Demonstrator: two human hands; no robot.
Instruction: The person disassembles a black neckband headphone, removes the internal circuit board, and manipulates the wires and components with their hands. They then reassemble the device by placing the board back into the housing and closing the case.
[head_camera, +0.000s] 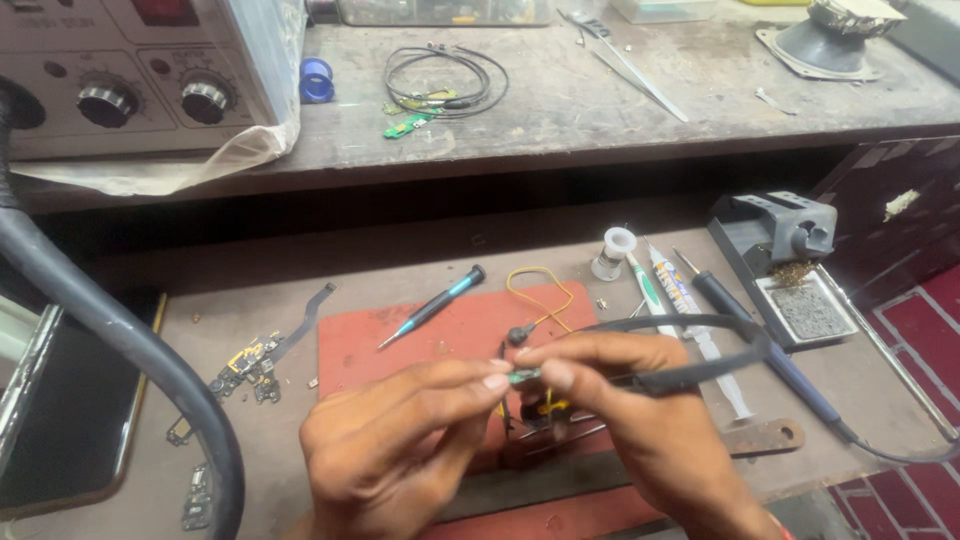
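My left hand (400, 440) and my right hand (640, 420) meet over a red work mat (370, 345). Between their fingertips they pinch a small green circuit board (522, 377). My right hand also grips a black soldering iron handle (690, 375), whose black cable (700, 322) loops away to the right. A thin yellow wire (540, 290) and a small black part (518, 334) lie on the mat just beyond the fingers. What lies under my hands is hidden.
A screwdriver (432, 306) lies on the mat's far left. Small circuit parts (250, 368) and a phone (60, 420) sit left. A thick black hose (120, 340) crosses left. Solder spool (614, 250), tubes (675, 290) and iron stand (790, 260) sit right. A shelf (600, 110) carries a rework station (140, 70).
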